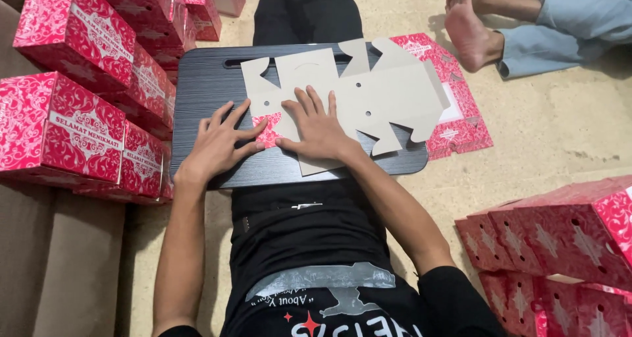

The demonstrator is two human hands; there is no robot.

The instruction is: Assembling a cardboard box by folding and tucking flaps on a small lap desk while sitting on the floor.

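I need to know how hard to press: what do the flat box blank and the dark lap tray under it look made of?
The box blank looks like thin paperboard: dull grey inside, with a glossy red patterned face at the folded flap. The lap tray looks like black wood-grain laminate or plastic, judging by its fine streaks; I cannot tell which.

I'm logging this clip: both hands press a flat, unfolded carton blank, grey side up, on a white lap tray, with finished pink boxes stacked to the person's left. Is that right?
Not quite: the lap tray is black, not white, as the head view shows. The rest holds: the left hand and right hand press the flat carton blank, grey side up, and finished pink boxes are stacked to the person's left.
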